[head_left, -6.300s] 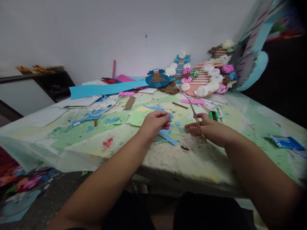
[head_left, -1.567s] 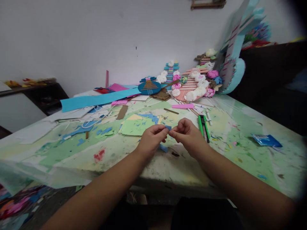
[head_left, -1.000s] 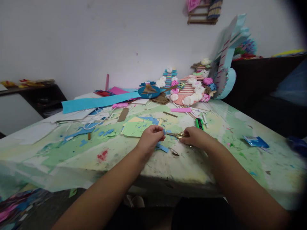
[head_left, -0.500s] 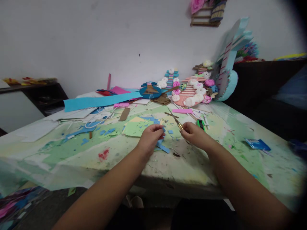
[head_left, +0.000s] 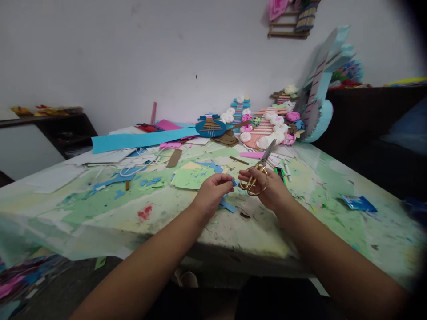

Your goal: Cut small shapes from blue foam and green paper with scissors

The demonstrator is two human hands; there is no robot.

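From here, just right of frame centre, the left hand (head_left: 214,191) has its grip pinched on a small blue piece (head_left: 234,182) while the right hand (head_left: 274,190) holds gold-handled scissors (head_left: 261,165) blades-up, seemingly leaving its fingertips free.

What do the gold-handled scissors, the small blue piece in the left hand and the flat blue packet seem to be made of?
Gold-handled scissors: probably metal, smooth, with a greyish and golden shine.
Small blue piece: matte, perhaps paper or thin foam, from its dull, even colour; too small to tell which.
Flat blue packet: likely glossy plastic film, since it catches light.
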